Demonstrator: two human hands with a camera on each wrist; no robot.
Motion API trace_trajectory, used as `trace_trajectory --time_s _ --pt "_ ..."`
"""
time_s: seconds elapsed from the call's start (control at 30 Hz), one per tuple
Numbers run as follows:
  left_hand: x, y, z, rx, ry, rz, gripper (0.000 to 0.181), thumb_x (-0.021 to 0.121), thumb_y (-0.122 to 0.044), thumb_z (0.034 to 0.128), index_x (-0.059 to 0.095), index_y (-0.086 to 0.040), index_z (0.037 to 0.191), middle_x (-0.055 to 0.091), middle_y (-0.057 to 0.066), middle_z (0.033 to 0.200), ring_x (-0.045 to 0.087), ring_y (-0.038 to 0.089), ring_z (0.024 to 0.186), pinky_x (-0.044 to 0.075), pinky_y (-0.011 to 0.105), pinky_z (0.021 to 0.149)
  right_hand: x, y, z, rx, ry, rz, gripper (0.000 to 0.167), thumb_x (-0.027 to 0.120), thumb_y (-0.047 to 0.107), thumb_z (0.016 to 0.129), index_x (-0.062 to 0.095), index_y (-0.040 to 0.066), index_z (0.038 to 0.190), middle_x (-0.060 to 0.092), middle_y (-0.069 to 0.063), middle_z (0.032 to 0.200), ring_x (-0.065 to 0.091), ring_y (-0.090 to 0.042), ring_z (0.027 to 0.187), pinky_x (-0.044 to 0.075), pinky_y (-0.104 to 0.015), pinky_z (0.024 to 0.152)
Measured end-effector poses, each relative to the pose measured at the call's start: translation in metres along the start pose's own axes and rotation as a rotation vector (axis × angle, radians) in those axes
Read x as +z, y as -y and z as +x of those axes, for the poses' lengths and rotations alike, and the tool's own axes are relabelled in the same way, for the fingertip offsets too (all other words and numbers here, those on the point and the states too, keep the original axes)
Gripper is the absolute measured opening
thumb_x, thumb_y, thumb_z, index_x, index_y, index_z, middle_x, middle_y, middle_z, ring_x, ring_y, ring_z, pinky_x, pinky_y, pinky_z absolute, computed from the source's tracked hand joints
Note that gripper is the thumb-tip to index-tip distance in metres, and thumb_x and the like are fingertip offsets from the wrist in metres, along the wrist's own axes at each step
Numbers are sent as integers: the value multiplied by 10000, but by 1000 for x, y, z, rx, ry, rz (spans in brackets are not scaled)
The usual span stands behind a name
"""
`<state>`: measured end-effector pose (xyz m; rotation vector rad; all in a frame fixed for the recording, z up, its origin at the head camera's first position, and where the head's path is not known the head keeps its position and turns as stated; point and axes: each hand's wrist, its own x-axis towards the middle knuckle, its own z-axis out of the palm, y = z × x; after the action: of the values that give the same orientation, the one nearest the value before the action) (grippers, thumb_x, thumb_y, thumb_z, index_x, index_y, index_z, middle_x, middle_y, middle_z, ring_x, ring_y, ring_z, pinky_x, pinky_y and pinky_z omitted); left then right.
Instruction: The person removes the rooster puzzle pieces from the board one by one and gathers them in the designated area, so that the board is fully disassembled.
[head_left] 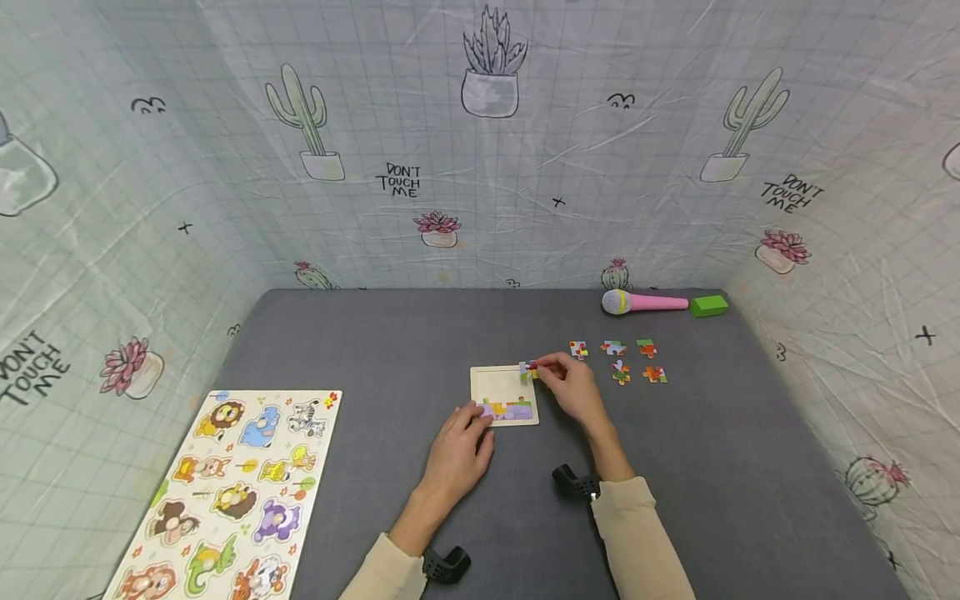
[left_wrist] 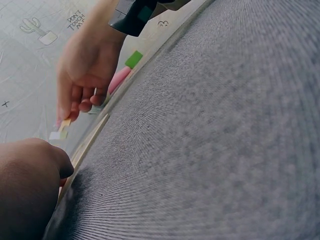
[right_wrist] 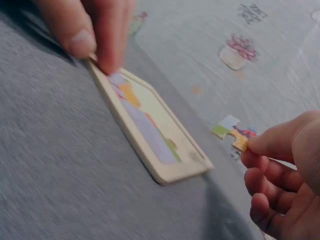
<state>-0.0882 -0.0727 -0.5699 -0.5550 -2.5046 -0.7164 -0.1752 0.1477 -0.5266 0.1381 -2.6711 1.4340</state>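
Observation:
A square wooden puzzle tray (head_left: 505, 422) lies on the grey table, its near part filled with lilac and orange jigsaw pieces (head_left: 517, 411). My left hand (head_left: 457, 450) holds the tray at its near left corner, with fingertips over the rim and the thumb beside the edge. Above the tray's far right corner, my right hand (head_left: 573, 387) pinches one multicoloured jigsaw piece (right_wrist: 234, 131) between thumb and index finger. The right wrist view shows this piece apart from the tray, with its other fingers (right_wrist: 272, 200) loosely curled.
Several loose jigsaw pieces (head_left: 620, 372) lie to the right of the tray. Behind them are a pink toy microphone (head_left: 656, 302) and a green block (head_left: 708, 306). A large animal puzzle board (head_left: 243, 467) covers the table's left side. Printed cloth walls (head_left: 525, 200) enclose the table.

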Motion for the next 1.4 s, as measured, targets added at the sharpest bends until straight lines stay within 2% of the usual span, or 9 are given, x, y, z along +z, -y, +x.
trace_trajectory --time_s 0.2,0.33,0.53,0.7,0.93,1.2,1.4 --pt "0 0 0 -12 10 2 224 754 -150 875 756 -52 1076 693 108 1160 651 315 1207 502 484 1063 -15 -12 4 39 -49 -20 171 686 155 945 730 36 1059 703 -119 859 551 -68 660 438 -204 625" --pt "1 0 0 -21 18 2 227 753 -155 878 755 -53 1081 690 105 1163 647 313 1215 497 482 1070 -26 -16 4 69 -69 -21 170 674 146 952 727 29 1064 707 -143 880 565 -100 652 444 -222 624" --pt "0 0 1 -17 17 1 229 758 -153 873 756 -50 1077 688 105 1155 649 310 1212 495 482 1072 -41 -26 4 102 -96 -33 175 666 146 953 737 25 1058 709 -159 880 572 -81 623 453 -222 613" --pt "0 0 1 -10 10 0 228 761 -149 869 756 -47 1072 689 109 1152 651 309 1206 498 486 1068 -50 -34 5 144 -123 -102 187 660 182 950 748 43 1039 709 -140 894 570 -119 703 441 -249 660" --pt "-1 0 1 -8 9 -9 225 759 -138 867 756 -44 1072 690 112 1149 654 314 1202 503 490 1060 -57 -39 3 186 -96 -170 228 632 167 959 723 -10 1071 699 -186 967 598 -254 844 441 -298 718" --pt "-1 -1 1 -10 11 -11 222 759 -136 866 758 -42 1068 690 113 1149 654 315 1197 500 488 1065 -59 -41 3 207 -95 -222 217 633 158 941 726 -21 1023 698 -174 913 596 -232 802 428 -279 675" --pt "-2 -1 2 -17 15 -11 222 759 -139 868 758 -44 1069 691 112 1153 651 317 1204 498 489 1067 -57 -41 3 206 -100 -250 230 698 204 918 732 -6 1004 710 -157 874 609 -226 762 426 -280 649"
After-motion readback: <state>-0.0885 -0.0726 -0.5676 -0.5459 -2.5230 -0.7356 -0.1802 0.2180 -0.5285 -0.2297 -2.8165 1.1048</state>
